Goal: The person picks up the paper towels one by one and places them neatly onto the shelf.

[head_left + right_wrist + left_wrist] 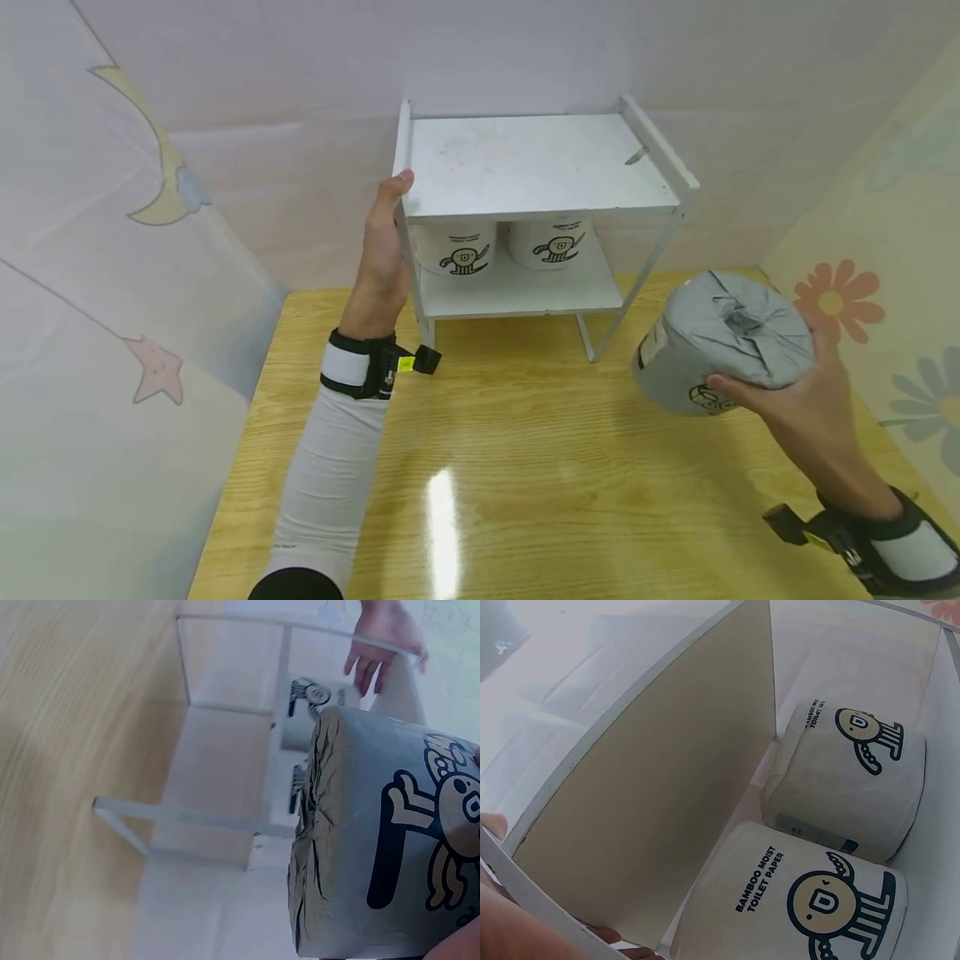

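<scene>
My left hand (385,254) grips the upper left side of a small white two-tier shelf (525,162), its thumb over the top edge. In the left wrist view, fingertips (641,952) show past the frame's edge. On the lower tier stand two wrapped toilet paper rolls (457,248) (551,243), side by side, printed with a cartoon figure. Off the shelf's right side, my right hand (813,408) holds a third wrapped toilet paper roll (738,329), tilted, its puckered end facing up. That roll (397,840) hides part of the shelf in the right wrist view.
The shelf stands on a wood-grain table (525,442) near the back wall cloth (322,167). Printed cloth walls flank both sides, with a moon (161,158) on the left and a red flower (838,300) on the right.
</scene>
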Demonstrator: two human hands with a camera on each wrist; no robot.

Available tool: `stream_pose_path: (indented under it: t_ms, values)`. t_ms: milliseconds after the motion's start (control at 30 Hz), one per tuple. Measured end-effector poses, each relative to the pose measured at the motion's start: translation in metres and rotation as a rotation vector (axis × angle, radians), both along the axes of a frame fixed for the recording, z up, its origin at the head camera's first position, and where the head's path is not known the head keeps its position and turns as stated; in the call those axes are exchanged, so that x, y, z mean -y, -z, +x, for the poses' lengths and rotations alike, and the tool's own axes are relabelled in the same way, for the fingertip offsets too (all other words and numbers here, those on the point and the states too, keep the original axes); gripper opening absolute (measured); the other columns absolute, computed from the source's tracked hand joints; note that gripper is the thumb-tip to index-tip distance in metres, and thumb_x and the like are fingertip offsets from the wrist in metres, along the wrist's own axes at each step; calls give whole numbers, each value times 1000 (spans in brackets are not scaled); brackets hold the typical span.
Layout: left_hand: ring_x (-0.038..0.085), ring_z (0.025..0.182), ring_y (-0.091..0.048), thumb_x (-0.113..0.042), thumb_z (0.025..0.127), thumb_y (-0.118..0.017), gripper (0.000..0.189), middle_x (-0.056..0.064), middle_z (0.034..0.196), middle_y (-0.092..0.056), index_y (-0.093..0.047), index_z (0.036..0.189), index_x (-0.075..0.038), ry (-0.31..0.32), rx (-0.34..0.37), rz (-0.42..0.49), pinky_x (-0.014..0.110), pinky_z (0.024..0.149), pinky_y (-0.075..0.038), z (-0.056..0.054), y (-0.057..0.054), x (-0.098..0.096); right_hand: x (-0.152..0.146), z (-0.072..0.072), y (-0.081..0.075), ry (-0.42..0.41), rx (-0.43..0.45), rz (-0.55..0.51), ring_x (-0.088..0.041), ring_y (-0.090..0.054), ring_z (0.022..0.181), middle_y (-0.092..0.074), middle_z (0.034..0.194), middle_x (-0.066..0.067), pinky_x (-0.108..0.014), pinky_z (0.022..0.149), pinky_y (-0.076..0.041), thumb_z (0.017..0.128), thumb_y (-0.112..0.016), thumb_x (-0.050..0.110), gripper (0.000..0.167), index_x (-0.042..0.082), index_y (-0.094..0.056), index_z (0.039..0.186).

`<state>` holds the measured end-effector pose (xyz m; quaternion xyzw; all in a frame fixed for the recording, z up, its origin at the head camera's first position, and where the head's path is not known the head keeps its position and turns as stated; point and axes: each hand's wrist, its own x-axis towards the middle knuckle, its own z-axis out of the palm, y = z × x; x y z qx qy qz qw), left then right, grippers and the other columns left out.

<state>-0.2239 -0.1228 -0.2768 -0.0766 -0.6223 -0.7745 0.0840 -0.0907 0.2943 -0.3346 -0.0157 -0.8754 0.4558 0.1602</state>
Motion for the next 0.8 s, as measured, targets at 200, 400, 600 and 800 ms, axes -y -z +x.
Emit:
stream_pose_path:
  t_ms: [200, 400, 600, 800]
  values:
    - [7, 144, -2, -49, 97, -41, 75, -4, 162, -5, -14, 158, -16, 0, 10, -4, 46, 116, 5, 0, 0, 0, 8, 7, -16, -40, -16, 5, -5, -44, 116, -45, 135, 5, -6, 82, -35, 67, -87, -6, 107, 21, -29, 153]
    - [7, 144, -4, -47, 98, -40, 71, -3, 162, -8, -17, 157, -16, -1, -9, 3, 45, 117, 3, 0, 1, 0, 22, 9, -39, -73, -61, 40, -6, -44, 113, -47, 130, 9, -7, 85, -33, 60, -89, -7, 110, 18, -33, 151]
    - [5, 145, 1, -48, 98, -40, 74, -5, 163, -3, -11, 159, -16, 0, 2, -11, 42, 117, 5, 0, -2, 0, 34, 8, -59, -128, -123, 8, -9, -46, 113, -51, 130, 9, -9, 86, -34, 53, -87, -15, 110, 17, -41, 148]
    - [4, 145, 4, -47, 99, -39, 75, -6, 163, 1, -9, 159, -15, 12, 10, -4, 39, 117, 6, 0, -3, -1, 42, 9, -74, -126, -124, 67, -6, -44, 109, -50, 125, 12, -10, 85, -29, 52, -90, -10, 112, 20, -41, 148]
